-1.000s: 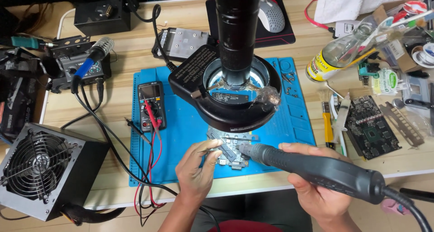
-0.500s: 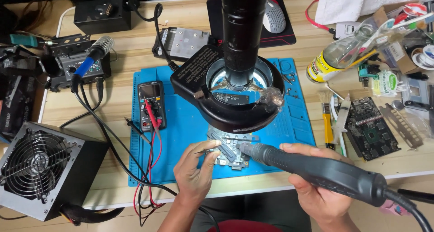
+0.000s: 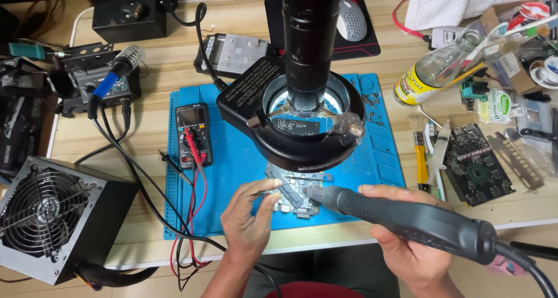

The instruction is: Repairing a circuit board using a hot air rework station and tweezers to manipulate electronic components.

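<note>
Pinched between the thumb and fingers of the left hand (image 3: 249, 219) is a pair of tweezers (image 3: 268, 187), whose thin tips lie across the circuit board (image 3: 296, 196). The right hand (image 3: 407, 246) wraps closed around the dark grey hot-air handpiece (image 3: 407, 219), with its metal nozzle set just at the board's right part. The board lies on the blue work mat (image 3: 232, 158), at the mat's front edge, partly under the microscope ring light (image 3: 308, 141).

From left to right: a grey power supply unit (image 3: 49, 216) with a fan grille sits at the table's left front corner. Behind it stands a soldering station (image 3: 96, 86) with a blue-handled iron in its holder. Black cables run from there across the wooden table (image 3: 145, 129) toward the front edge. A black multimeter (image 3: 194, 135) lies on the mat's left part, with its red and black leads trailing forward, near the left hand. The black microscope column (image 3: 311, 36) rises at centre and hides the board's rear part. A white mouse (image 3: 351, 20) rests on a dark pad behind it. Right of the mat lie a yellow-handled brush (image 3: 421, 158), a second green circuit board (image 3: 479, 164) and a clear bottle (image 3: 442, 71) on its side, well apart from the hands.
</note>
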